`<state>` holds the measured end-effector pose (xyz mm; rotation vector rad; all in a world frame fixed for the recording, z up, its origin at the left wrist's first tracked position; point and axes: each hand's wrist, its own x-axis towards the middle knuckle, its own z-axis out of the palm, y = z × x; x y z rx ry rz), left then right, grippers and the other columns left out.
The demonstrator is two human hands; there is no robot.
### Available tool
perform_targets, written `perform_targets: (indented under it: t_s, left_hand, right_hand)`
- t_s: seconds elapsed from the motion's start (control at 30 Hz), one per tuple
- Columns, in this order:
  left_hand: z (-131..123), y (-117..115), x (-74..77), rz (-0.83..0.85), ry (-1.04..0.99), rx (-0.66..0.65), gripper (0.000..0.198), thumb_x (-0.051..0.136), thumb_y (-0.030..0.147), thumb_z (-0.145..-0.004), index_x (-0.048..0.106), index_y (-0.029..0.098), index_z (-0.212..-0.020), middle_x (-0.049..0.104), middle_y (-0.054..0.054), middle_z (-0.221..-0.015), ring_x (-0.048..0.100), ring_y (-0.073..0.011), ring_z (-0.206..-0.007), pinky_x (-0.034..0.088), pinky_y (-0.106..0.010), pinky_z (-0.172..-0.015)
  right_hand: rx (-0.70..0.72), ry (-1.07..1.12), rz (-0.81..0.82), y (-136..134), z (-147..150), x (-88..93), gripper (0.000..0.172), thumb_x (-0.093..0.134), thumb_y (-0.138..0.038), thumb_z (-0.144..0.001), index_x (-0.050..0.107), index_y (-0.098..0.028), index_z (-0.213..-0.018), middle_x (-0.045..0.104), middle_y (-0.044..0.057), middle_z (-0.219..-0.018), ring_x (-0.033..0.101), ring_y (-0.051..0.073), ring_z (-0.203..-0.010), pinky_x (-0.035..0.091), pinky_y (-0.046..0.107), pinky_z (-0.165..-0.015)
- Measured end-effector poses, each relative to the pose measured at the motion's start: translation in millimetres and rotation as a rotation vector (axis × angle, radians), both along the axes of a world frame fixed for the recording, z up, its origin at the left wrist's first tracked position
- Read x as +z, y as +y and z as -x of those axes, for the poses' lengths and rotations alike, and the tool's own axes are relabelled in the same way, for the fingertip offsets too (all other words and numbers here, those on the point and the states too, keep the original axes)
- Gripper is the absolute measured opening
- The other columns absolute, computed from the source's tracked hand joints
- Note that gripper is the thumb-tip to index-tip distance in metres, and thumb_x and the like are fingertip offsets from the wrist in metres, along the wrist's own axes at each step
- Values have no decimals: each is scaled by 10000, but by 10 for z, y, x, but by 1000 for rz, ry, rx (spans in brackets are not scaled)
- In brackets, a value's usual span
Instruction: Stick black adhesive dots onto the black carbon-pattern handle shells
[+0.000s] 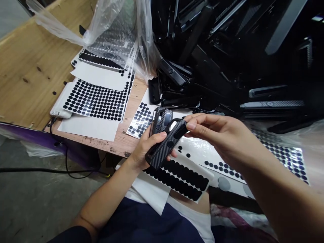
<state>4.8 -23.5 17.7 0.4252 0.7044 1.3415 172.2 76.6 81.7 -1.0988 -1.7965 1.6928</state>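
Observation:
Two black carbon-patterned plastic cases are together in my left hand (143,148). The nearer case (165,145) is tilted, with a long cutout near its upper end and a round black dot on its ribbed face. Behind it, the second case (162,119) sticks up, partly covered. My left thumb presses on the nearer case's edge and the fingers wrap underneath. My right hand (211,128) pinches at the nearer case's upper right corner with thumb and forefinger; whether a small sticker is between them is hidden. Below lies a sheet of black round stickers (182,179).
A heap of similar black plastic cases (270,104) fills the upper right. Sticker sheets (95,99) lie on the wooden table (116,145) at left, beside a white power bank (60,101) with a cable. A clear plastic bag (145,40) hangs behind. A wooden board (37,67) borders the left.

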Motion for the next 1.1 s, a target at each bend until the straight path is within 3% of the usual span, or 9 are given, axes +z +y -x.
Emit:
perform_targets:
  t_s: [0.3, 0.53, 0.83, 1.1]
  left_hand:
    - [6, -14, -16, 21, -15, 6, 519, 812, 462, -803, 491, 184, -1102, 698, -3, -765, 701, -154, -537, 544, -197, -463]
    - [16, -21, -12, 12, -10, 1, 497, 803, 456, -825, 500, 178, -1104, 702, -14, -772, 727, -172, -580, 549, -194, -466]
    - [5, -11, -61, -5, -28, 5, 508, 811, 453, -827, 493, 182, -1116, 708, -8, -789, 738, -180, -596, 559, -201, -467]
    - [15, -32, 27, 35, 17, 0, 513, 807, 470, -814, 501, 175, -1102, 698, -12, -752, 701, -162, -548, 537, -205, -462]
  right_hand:
    - [18, -91, -119, 11, -2, 56, 370, 838, -609, -781, 777, -244, -796, 769, 39, -974, 686, 247, -947, 504, 382, -898]
    - [47, -203, -196, 36, 31, 154, 508, 800, -734, -730, 771, -231, -790, 755, 60, -919, 689, 265, -914, 523, 374, -789]
    - [68, -236, -331, 23, 59, 209, 488, 771, -722, -776, 773, -234, -777, 770, 61, -902, 699, 244, -838, 531, 376, -798]
    - [84, -275, -435, -5, 29, 226, 375, 712, -627, -872, 764, -262, -808, 786, 62, -903, 717, 290, -879, 554, 444, -851]
